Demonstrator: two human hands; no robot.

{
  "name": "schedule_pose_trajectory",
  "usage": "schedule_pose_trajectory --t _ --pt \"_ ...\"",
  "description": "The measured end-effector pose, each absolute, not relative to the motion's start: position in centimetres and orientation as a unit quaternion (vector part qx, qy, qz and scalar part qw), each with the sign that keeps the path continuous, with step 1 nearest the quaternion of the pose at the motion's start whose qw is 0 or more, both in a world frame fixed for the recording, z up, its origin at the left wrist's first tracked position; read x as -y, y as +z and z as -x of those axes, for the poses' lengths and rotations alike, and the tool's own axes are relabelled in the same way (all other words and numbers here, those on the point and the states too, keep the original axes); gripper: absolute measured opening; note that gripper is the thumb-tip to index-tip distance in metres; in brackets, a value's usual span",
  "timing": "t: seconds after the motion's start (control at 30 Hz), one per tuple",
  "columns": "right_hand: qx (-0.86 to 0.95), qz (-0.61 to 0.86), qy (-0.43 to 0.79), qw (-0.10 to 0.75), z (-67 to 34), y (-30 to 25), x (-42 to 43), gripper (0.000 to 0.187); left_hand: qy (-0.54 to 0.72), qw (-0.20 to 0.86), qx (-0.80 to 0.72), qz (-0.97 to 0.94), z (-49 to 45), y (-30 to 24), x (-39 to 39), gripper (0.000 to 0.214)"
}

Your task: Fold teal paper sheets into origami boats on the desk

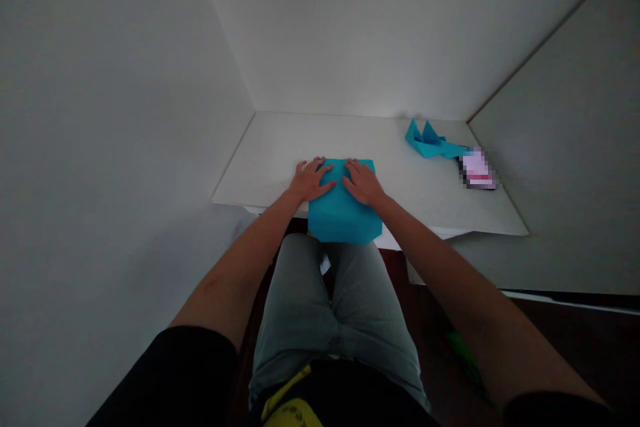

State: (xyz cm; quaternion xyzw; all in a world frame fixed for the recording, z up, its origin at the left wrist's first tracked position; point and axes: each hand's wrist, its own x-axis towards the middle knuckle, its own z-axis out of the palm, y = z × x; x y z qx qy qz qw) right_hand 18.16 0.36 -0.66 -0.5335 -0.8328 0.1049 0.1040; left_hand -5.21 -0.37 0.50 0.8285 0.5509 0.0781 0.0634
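A sheet of blue paper [344,217] lies on the white table, its near part sticking out past the front edge above my legs. Its two near corners look angled off. My left hand [311,180] rests flat on the paper's left side with the fingers spread, partly off its edge. On the right side of the sheet, my right hand [363,181] also lies flat, fingers pointing away from me. Between the two hands a strip of the paper shows. Neither hand grips anything.
Toward the back right of the white table [270,147] stands a folded blue paper shape [427,141] with pointed peaks. It touches or overlaps a dark-edged flat object [477,170] with a blurred pink face. Walls close in the table at left, back and right.
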Motion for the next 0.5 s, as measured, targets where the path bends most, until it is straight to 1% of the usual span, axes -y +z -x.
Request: schedule_pose_trajectory --t 0.07,0.17,0.27,0.37,0.5 --pt "0.834 0.535 0.101 0.091 -17.4 -1.1 -1.2 0.077 0.06 0.067 -0.554 -0.827 5.4 0.8 -0.6 0.064" --pt "0.826 0.549 0.085 0.097 -17.3 -1.9 -2.8 0.083 0.051 0.078 -0.575 -0.813 4.7 1.0 -2.5 0.066" --pt "0.818 0.558 0.077 0.113 -17.6 -2.4 -4.6 0.087 0.064 0.089 -0.633 -0.766 2.7 0.4 -4.2 0.073" --pt "0.815 0.562 0.079 0.117 -17.8 -2.7 -6.3 0.088 0.089 0.082 -0.68 -0.724 1.0 -0.5 -5.6 0.083" --pt "0.821 0.552 0.084 0.12 -18.2 -3.0 -8.6 0.088 0.117 0.083 -0.673 -0.726 1.6 -1.5 -8.1 0.092"
